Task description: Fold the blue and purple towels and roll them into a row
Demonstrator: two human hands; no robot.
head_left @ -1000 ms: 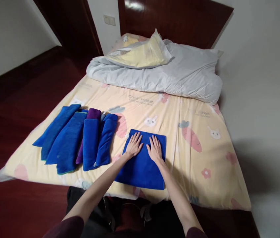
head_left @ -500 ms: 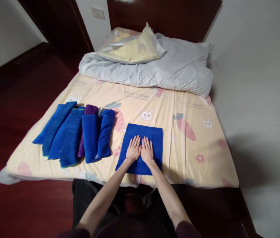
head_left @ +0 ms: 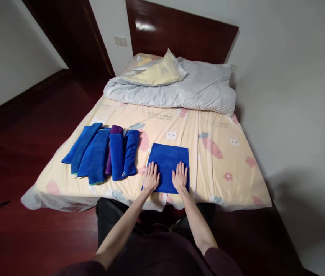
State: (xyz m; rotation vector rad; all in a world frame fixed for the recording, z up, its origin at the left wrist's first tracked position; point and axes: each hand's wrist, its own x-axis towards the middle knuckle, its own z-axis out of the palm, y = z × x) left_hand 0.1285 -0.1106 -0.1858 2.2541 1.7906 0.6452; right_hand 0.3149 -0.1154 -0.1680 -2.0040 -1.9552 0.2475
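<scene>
Since half a second ago your left hand (head_left: 151, 178) and right hand (head_left: 179, 177) slid apart to the near corners of the blue towel (head_left: 168, 163), fingers spread flat. It looks soft, light; pinch those corners.

White walls (head_left: 294, 76), dk wood floor (head_left: 21, 126), headboard (head_left: 179, 38)

Both arms extended; left hand (head_left: 151, 179), right hand (head_left: 180, 178) flat (fingers together), palms down.

Blue towel (head_left: 168, 163); purple towel (head_left: 113, 142); yellow sheet (head_left: 191, 126), carrot-and-rabbit print; grey duvet (head_left: 197, 86); dark red headboard (head_left: 179, 36).
</scene>
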